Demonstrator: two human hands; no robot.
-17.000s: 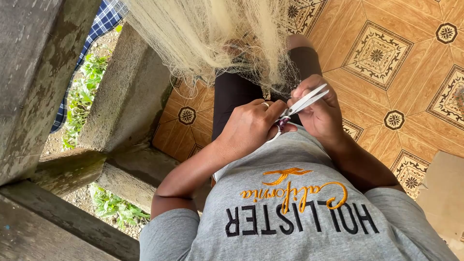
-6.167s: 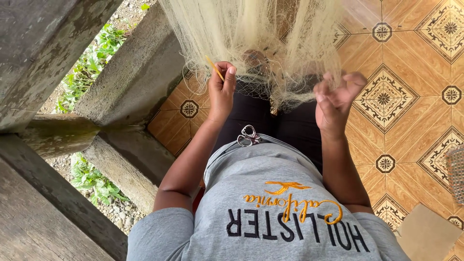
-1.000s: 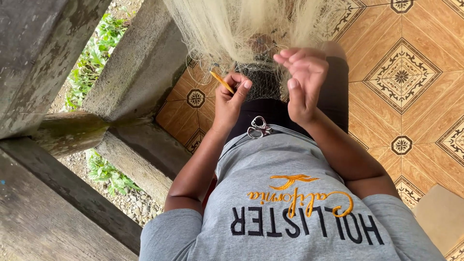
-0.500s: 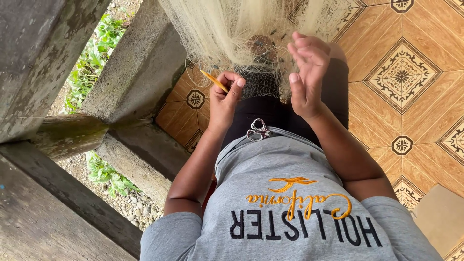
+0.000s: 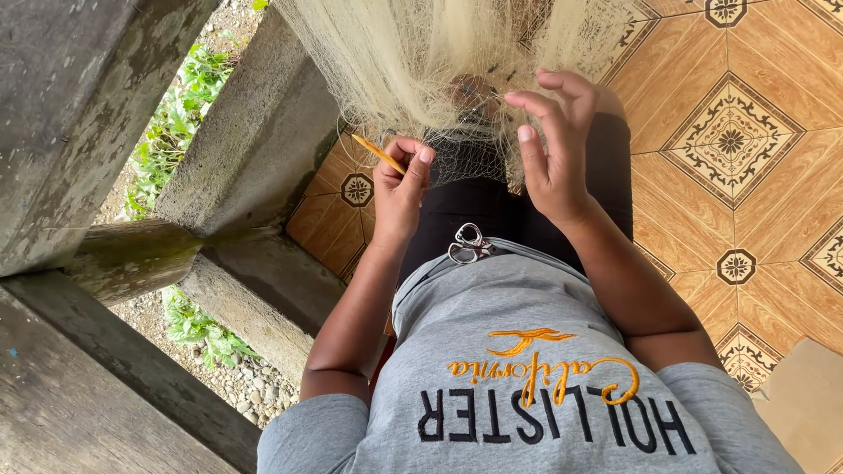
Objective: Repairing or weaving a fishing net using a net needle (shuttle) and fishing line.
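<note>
The left hand (image 5: 399,189) pinches a thin yellow netting needle (image 5: 379,154). The right hand (image 5: 553,149), fingers spread wide, touches the pale fishing net (image 5: 421,61) hanging over the knees. Loose threads could tangle round those fingers.

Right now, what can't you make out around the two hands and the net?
- Head view: far end of the yellow needle, buried in the pale net.
- Thread at the right hand: too fine to see between its fingers.
- Scissors: only the handle loops show; blades hidden behind the grey shirt.
- Left hand: palm faces away, grip detail hidden.
- Net's upper part: cut off by the top edge.
</note>
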